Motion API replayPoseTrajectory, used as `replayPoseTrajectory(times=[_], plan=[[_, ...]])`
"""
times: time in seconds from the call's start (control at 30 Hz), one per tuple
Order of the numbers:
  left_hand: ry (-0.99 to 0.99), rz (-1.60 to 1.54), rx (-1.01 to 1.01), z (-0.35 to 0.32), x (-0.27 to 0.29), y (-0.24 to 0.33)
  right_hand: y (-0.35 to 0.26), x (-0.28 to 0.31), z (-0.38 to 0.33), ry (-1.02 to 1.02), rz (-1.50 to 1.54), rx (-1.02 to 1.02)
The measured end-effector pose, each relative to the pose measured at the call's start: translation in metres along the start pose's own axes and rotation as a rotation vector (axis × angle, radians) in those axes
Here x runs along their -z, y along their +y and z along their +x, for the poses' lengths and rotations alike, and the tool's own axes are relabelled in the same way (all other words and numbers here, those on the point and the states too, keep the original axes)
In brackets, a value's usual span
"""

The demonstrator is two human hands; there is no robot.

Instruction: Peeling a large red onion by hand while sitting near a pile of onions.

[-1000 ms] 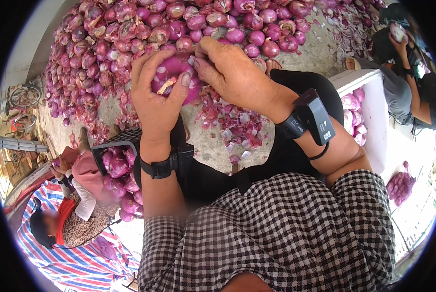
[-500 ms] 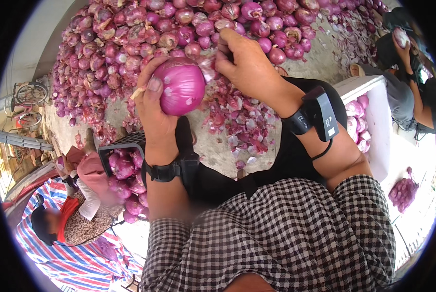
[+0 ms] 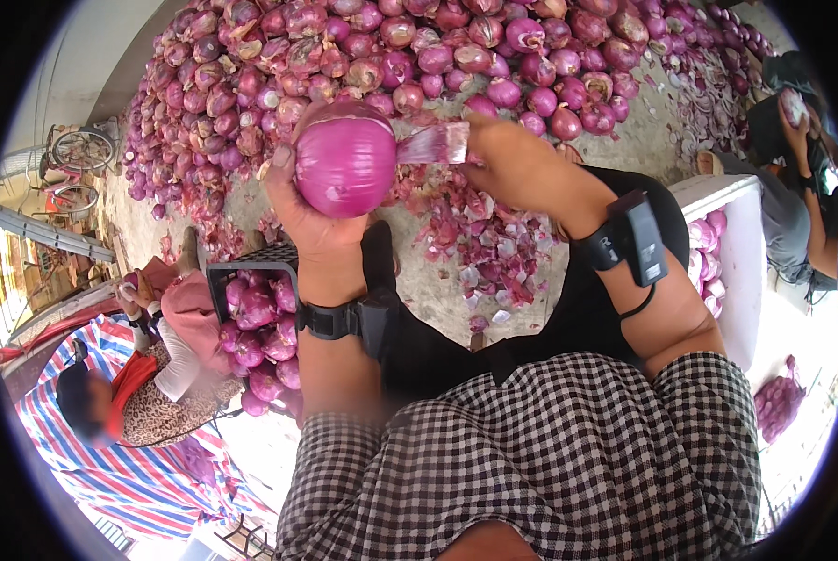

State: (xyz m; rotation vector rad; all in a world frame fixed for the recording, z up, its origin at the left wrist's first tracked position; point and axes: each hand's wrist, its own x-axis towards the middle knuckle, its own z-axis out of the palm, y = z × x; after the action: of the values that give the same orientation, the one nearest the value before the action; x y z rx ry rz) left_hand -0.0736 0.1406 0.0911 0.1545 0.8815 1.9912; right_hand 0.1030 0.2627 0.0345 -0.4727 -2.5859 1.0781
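My left hand grips a large red onion from below and the side, its thumb against the left edge. The onion's skin is smooth and glossy magenta, with a duller brownish patch on top. At its right, my right hand is closed on a flat, streaked pinkish strip reaching toward the onion. Whether this strip is a knife blade or onion peel, I cannot tell. Below the hands, loose onion skins litter the floor. A big pile of red onions lies beyond them.
A dark crate of glossy onions stands left of my legs, and a white box with onions stands to the right. One person sits at left; another person's hand holds an onion at right. A purple net bag lies lower right.
My right hand has shifted right and down, and the pinkish strip shows clearly between it and the onion. The onion has turned slightly in my left hand. The whole view has shifted a little.
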Motion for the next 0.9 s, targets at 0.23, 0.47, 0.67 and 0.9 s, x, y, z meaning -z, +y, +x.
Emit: replayPoseTrajectory(times=[0.23, 0.47, 0.67, 0.9], plan=[[-0.043, 0.373, -0.080, -0.002, -0.005, -0.005, -0.011, 0.019, 0.010, -0.061, 0.941, -0.252], [-0.171, 0.506, -0.089, -0.003, -0.008, -0.011, -0.015, 0.017, 0.009, -0.165, 0.786, -0.207], [-0.148, 0.122, 0.135, -0.003, 0.001, -0.011, -0.006, 0.017, 0.004, -0.136, 0.444, 0.021], [-0.375, 0.587, -0.045, -0.005, -0.012, -0.005, 0.001, 0.023, 0.002, 0.266, 0.067, 0.237]])
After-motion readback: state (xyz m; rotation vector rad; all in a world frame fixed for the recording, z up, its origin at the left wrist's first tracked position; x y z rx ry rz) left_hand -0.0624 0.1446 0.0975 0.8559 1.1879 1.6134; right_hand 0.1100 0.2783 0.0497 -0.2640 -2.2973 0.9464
